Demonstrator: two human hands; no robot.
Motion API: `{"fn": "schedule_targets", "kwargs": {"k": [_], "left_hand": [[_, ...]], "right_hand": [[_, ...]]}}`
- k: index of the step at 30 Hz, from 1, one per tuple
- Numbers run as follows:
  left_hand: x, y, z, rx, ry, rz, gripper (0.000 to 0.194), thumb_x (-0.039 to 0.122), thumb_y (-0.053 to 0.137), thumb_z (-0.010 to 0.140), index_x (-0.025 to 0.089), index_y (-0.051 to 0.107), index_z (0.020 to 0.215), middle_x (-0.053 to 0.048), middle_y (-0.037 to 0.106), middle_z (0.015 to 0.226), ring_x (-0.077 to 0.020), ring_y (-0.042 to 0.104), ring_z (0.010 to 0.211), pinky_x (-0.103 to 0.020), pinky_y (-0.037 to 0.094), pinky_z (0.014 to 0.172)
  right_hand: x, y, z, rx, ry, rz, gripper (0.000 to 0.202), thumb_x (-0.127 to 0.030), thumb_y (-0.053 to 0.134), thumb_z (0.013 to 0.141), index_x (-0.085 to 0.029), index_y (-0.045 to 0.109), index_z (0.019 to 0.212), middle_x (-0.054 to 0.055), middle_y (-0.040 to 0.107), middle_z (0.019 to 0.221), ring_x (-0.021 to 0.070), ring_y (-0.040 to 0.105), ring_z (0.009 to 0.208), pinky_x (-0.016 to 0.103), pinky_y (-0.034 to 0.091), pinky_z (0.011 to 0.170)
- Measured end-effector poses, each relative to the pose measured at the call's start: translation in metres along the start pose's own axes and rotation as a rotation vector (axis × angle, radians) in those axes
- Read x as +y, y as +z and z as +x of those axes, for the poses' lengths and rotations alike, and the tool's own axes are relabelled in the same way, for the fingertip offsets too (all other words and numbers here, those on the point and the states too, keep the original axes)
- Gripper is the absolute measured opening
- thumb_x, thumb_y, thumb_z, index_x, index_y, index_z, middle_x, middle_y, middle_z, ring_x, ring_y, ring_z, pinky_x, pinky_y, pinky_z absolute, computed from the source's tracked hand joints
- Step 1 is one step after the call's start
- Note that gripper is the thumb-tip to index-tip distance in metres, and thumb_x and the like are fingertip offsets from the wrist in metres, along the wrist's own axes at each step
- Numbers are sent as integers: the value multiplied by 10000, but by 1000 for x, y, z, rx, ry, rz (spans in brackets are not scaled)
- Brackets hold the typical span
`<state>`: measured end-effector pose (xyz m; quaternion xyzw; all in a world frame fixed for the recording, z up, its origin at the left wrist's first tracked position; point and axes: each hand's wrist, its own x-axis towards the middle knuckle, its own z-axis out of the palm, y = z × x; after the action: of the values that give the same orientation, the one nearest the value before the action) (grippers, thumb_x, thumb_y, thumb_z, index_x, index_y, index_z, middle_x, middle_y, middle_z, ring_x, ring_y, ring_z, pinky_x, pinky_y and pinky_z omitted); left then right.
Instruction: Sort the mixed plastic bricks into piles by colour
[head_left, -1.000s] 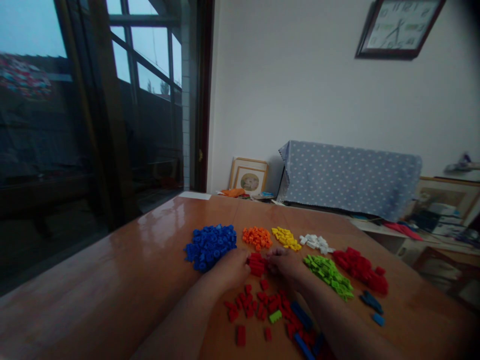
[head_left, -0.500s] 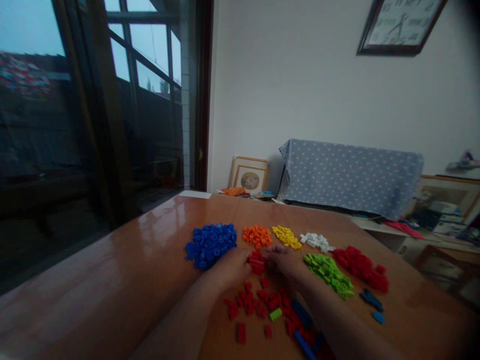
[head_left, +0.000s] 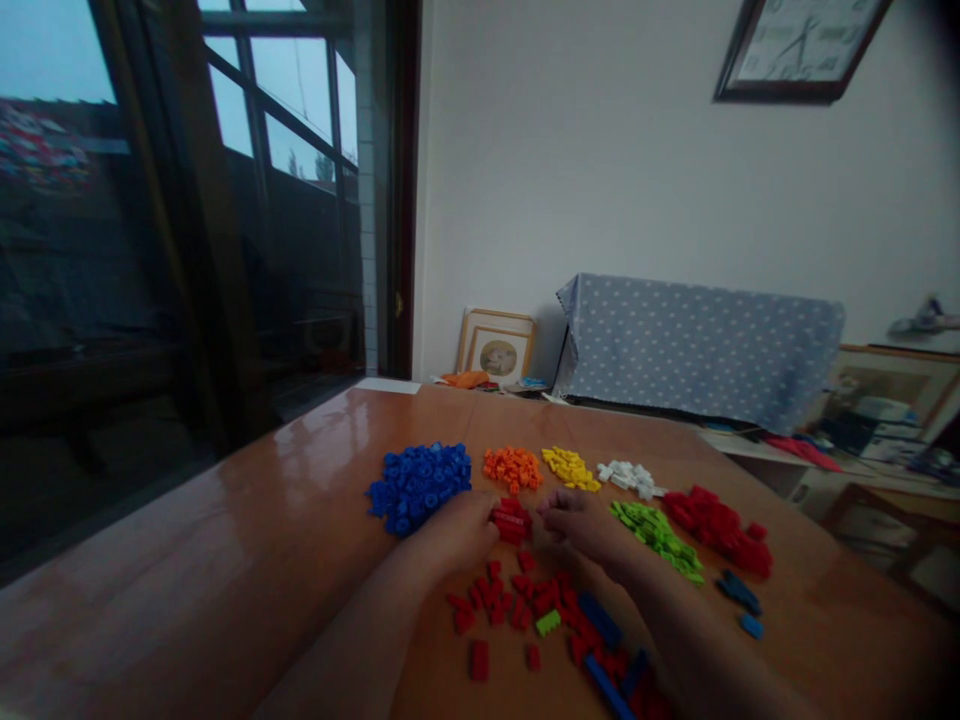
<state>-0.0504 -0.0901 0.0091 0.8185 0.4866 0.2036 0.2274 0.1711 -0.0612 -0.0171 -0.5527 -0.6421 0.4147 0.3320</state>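
A small cluster of red building bricks (head_left: 512, 522) stands on the table between my two hands. My left hand (head_left: 469, 528) is closed against the cluster's left side, its fingers partly hidden behind the bricks. Just to the right of the cluster, my right hand (head_left: 576, 520) has its fingers curled together, with a narrow gap to the bricks. Whether a small piece sits in its fingertips I cannot make out. Nearer to me lie scattered loose red bricks (head_left: 496, 603), with a lime green brick (head_left: 548, 623) and a long blue brick (head_left: 599, 620) among them.
Sorted piles form an arc beyond my hands: blue (head_left: 420, 485), orange (head_left: 512, 468), yellow (head_left: 570, 468), white (head_left: 628, 477), lime green (head_left: 657, 540) and red pieces (head_left: 718, 530). A few dark blue pieces (head_left: 739, 592) lie at the right. The wooden table (head_left: 247, 560) reaches toward a cloth-covered object (head_left: 697, 350).
My right hand has drawn slightly right, away from the red cluster. My left hand stays at the cluster's left side. The whole view has shifted a little.
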Motion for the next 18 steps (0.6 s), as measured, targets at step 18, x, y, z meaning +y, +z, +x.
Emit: {"fn": "schedule_targets", "kwargs": {"k": [18], "left_hand": [[4, -7, -2, 113, -1, 79, 139, 138, 471, 783, 198, 595, 767, -11, 647, 798, -141, 572, 744, -223, 312, 595]], "right_hand": [[-28, 17, -41, -119, -75, -663, 154, -333, 635, 770, -212, 661, 861, 29, 701, 801, 161, 612, 707, 237, 297, 550]]}}
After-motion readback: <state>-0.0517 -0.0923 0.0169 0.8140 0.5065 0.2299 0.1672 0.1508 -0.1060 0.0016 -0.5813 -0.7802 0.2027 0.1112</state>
